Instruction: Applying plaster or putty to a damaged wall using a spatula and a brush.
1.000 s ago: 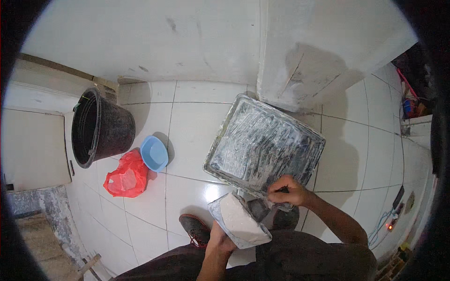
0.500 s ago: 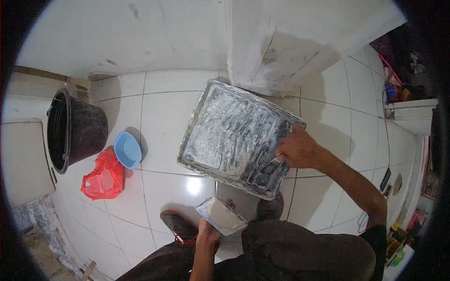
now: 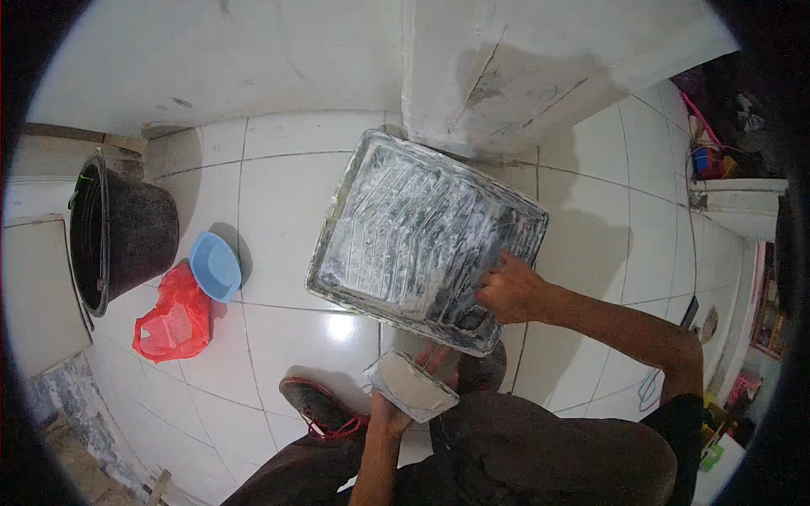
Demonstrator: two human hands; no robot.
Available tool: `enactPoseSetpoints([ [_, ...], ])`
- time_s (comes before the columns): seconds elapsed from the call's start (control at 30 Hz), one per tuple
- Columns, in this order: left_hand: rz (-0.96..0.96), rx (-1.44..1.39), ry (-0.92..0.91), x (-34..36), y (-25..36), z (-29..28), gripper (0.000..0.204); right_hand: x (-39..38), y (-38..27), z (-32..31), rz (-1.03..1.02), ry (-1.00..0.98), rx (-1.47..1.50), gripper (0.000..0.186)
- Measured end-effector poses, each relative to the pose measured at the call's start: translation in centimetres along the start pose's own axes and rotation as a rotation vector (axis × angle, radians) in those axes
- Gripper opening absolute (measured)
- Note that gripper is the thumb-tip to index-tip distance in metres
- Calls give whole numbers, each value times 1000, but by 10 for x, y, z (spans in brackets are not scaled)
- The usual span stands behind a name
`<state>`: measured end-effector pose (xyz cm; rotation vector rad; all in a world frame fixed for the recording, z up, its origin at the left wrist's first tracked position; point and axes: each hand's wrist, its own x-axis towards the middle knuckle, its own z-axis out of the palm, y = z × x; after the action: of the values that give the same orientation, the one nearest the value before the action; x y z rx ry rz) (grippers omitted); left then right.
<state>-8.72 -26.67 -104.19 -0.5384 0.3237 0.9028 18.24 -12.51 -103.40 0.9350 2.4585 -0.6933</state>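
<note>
My left hand [image 3: 390, 415] is closed around a small, flat, grey-white piece with straight edges. Off-white paste [image 3: 409, 381] is heaped on it, and my fingertips show past its far side. Just beyond it, a large paint tray [image 3: 325, 293] with a ribbed bottom lies on the floor, smeared with white and grey paste. Over the tray's right part is my right hand [image 3: 510, 291], its fingers curled down at the darker, more scraped area. Whatever those fingers hold, if anything, is hidden under them.
A black bucket [image 3: 139, 228] lies at the left, its mouth facing left. Near it are a light-blue bowl [image 3: 216, 266] and a red plastic bag [image 3: 175, 320]. A white wall [image 3: 287, 59] with a projecting corner rises beyond the tray. My shoe [image 3: 316, 403] is left of my left hand.
Within the tray, my right hand has moved from near the right rim toward me and slightly left. My left hand has shifted a little right with the paste. The whole view has shifted slightly.
</note>
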Motion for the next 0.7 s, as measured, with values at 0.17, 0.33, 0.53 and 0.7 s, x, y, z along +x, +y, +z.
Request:
enactPoseSetpoints([
  [0.17,-8,-84,65,3,-1,-2,61,1,1,-7,38,-100,83,16],
  [0.33,19,64,185,4,-1,3,59,0,5,-4,30,-6,133,12],
  [0.53,45,210,307,3,-1,18,58,-2,4,-34,44,-144,272,11],
  [0.7,28,119,237,4,-3,16,59,-4,17,-49,131,37,171,9],
])
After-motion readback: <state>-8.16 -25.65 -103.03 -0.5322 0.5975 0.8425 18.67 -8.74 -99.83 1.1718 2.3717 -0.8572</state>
